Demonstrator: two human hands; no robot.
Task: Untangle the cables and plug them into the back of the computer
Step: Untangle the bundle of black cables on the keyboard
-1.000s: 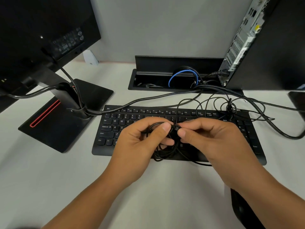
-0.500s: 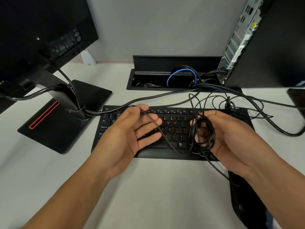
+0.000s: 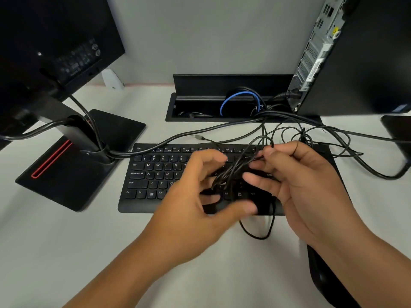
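Note:
My right hand (image 3: 307, 181) grips a tangled bundle of thin black cables (image 3: 235, 172) above the right half of the black keyboard (image 3: 155, 174). My left hand (image 3: 195, 196), blurred, has its fingers curled at the bundle's left end, thumb stretched underneath. One loop (image 3: 255, 234) hangs down to the desk in front of the keyboard. More thin strands (image 3: 311, 138) trail back right. A loose USB plug (image 3: 198, 137) lies behind the keyboard. The computer tower's back panel (image 3: 315, 54) stands at the far right, with a power cord plugged in low.
A monitor on a black stand (image 3: 73, 165) is at the left, with thick cables running from it across to the tower. A cable tray (image 3: 195, 107) with a blue cable (image 3: 240, 96) is sunk into the desk behind. A black object (image 3: 322, 278) lies under my right forearm.
My left hand, open and apart half a second ago, has moved right to the bundle. The right hand has turned the bundle and holds it nearer the keyboard's middle.

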